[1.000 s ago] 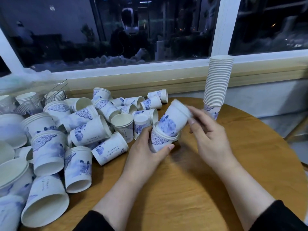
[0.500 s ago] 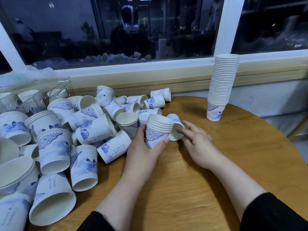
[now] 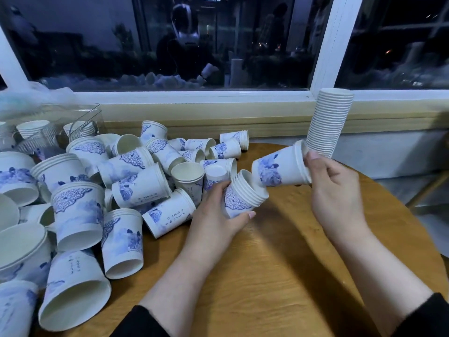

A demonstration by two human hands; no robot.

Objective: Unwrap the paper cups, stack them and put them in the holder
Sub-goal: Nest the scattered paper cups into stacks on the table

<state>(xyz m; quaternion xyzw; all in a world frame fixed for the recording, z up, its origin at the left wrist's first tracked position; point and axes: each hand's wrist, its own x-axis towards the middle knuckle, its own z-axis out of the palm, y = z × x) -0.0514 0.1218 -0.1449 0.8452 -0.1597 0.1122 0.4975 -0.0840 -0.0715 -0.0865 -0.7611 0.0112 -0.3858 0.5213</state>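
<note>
Since a moment ago the right hand has lifted a ribbed-rimmed paper cup bundle, gripping it above the short stack clasped by the left hand

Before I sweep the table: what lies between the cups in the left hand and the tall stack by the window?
In the head view, only the cups gripped by the right hand, tilted toward the left hand's nested cups, before the tall stack.

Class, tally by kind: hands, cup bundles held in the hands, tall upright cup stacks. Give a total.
Hands: 2, left hand, right hand
Held cup bundles: 2, left bundle, right bundle
Tall upright stacks: 1, tall stack
Total: 5
</note>
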